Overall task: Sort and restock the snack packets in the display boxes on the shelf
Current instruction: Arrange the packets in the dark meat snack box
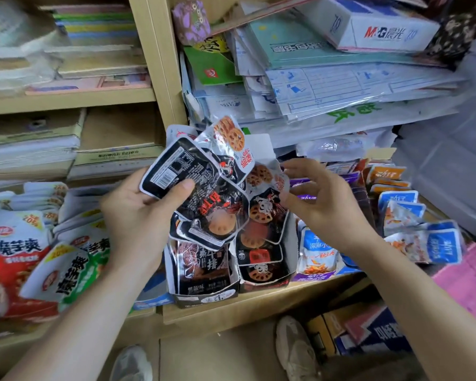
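My left hand [138, 215] grips a fanned bunch of black lotus-root snack packets [204, 174], thumb pressed on the top one's barcode side. My right hand [319, 199] pinches the edge of one lotus-root packet [267, 185] at the bunch's right side. Below the bunch two display boxes stand on the shelf: a black beef-snack box [204, 295] on the left and a lotus-root box [264, 281] holding several matching packets.
Large konjac snack bags [39, 259] pile up at the left. Blue fish-snack packets [316, 251] and orange packets [388, 174] fill boxes at the right. Stationery and papers [327, 78] crowd the shelf above. A shoe [297, 350] and cartons sit on the floor.
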Available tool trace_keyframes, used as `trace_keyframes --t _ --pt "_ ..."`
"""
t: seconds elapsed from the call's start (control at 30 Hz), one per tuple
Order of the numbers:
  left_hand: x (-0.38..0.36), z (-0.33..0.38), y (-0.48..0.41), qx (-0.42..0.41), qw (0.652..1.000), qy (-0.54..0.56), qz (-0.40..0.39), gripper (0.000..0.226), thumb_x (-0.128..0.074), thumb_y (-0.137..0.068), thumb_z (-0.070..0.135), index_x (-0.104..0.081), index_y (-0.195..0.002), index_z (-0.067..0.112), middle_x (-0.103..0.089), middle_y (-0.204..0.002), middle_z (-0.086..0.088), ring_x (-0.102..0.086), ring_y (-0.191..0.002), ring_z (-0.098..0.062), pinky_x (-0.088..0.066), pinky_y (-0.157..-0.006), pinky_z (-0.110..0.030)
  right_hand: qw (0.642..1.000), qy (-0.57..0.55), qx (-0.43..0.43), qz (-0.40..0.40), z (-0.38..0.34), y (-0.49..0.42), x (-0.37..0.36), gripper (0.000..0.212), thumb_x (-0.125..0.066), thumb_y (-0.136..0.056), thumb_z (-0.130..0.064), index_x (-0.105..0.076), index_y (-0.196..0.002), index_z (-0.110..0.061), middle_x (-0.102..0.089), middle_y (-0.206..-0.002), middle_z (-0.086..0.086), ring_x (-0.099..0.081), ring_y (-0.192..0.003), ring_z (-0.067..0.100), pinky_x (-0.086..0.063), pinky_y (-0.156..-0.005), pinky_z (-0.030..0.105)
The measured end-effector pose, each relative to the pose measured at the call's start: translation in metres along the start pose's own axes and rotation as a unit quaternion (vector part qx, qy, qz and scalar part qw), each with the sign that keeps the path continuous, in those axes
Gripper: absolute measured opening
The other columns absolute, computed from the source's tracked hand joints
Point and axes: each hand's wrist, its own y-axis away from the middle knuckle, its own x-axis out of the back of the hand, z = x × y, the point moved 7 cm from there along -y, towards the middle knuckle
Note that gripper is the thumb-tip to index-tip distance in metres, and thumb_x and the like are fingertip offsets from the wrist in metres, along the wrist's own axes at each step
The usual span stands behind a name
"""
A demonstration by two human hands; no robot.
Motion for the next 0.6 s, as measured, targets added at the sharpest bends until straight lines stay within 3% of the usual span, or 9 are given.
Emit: trace_keyframes --t 0.07,0.17,0.27,0.33,0.43,0.53,0.6 --pt "-0.002 -0.001 -0.003 -0.014 1.0 -0.026 -0.001 0.029 -0.083 -0.08 0.008 -0.076 -0.103 0.025 -0.078 -0.099 0.006 -0.075 -0.094 -0.018 -0.059 -0.082 -0.04 1.0 0.011 0.016 -0.022 -0.001 0.001 0.001 0.041 -0.078 -0.087 -0.019 -0.056 -0.121 -0.026 -0.062 -0.12 -0.012 -0.066 -0.101 0.009 -0.057 -0.082 0.027" --pt "-0.008 0.003 -0.004 -0.04 0.997 -0.066 -0.004 0.03 -0.084 -0.08 0.011 -0.076 -0.108 0.021 -0.078 -0.099 0.009 -0.075 -0.094 -0.013 -0.06 -0.081 -0.035 0.98 0.147 0.038 -0.127 0.002 0.01 -0.015 0.052 -0.085 -0.079 -0.03 -0.059 -0.124 -0.035 -0.059 -0.117 -0.023 -0.061 -0.108 0.009 -0.049 -0.087 0.022" --pt "-0.014 0.004 -0.005 -0.057 0.993 -0.101 0.003 0.027 -0.085 -0.081 0.016 -0.076 -0.105 0.022 -0.078 -0.096 0.012 -0.075 -0.091 -0.01 -0.061 -0.08 -0.037 0.946 0.252 0.074 -0.191 0.003 0.019 -0.03 0.068 -0.087 -0.075 -0.037 -0.059 -0.136 -0.034 -0.05 -0.112 -0.032 -0.039 -0.119 0.009 -0.029 -0.095 0.03" --pt "-0.015 0.003 -0.004 -0.058 0.992 -0.112 0.009 0.025 -0.085 -0.081 0.019 -0.077 -0.105 0.019 -0.078 -0.095 0.011 -0.075 -0.09 -0.01 -0.061 -0.079 -0.04 0.927 0.285 0.123 -0.209 -0.002 0.029 -0.038 0.057 -0.086 -0.074 -0.042 -0.066 -0.126 -0.035 -0.057 -0.115 -0.025 -0.037 -0.117 0.014 -0.028 -0.093 0.04" --pt "-0.015 0.004 -0.003 -0.067 0.99 -0.124 0.014 0.026 -0.085 -0.081 0.02 -0.077 -0.106 0.015 -0.077 -0.095 0.009 -0.075 -0.089 -0.009 -0.062 -0.078 -0.041 0.912 0.293 0.135 -0.254 -0.005 0.049 -0.042 0.032 -0.08 -0.076 -0.052 -0.072 -0.104 -0.038 -0.059 -0.104 -0.023 -0.037 -0.111 0.008 -0.025 -0.097 0.041" --pt "-0.015 0.003 -0.003 -0.07 0.99 -0.122 0.017 0.029 -0.085 -0.081 0.021 -0.077 -0.107 0.014 -0.077 -0.097 0.007 -0.075 -0.089 -0.01 -0.062 -0.078 -0.041 0.851 0.368 0.082 -0.364 0.004 0.072 -0.055 0.05 -0.06 -0.082 -0.072 -0.062 -0.123 -0.043 -0.052 -0.121 -0.024 -0.022 -0.128 0.007 0.001 -0.116 0.043" --pt "-0.014 0.002 -0.004 -0.065 0.991 -0.117 0.017 0.029 -0.085 -0.08 0.02 -0.077 -0.107 0.015 -0.077 -0.097 0.008 -0.075 -0.09 -0.01 -0.062 -0.078 -0.04 0.829 0.396 0.073 -0.387 0.006 0.078 -0.059 0.054 -0.057 -0.083 -0.074 -0.059 -0.127 -0.044 -0.046 -0.129 -0.021 -0.016 -0.134 0.011 0.02 -0.114 0.046"
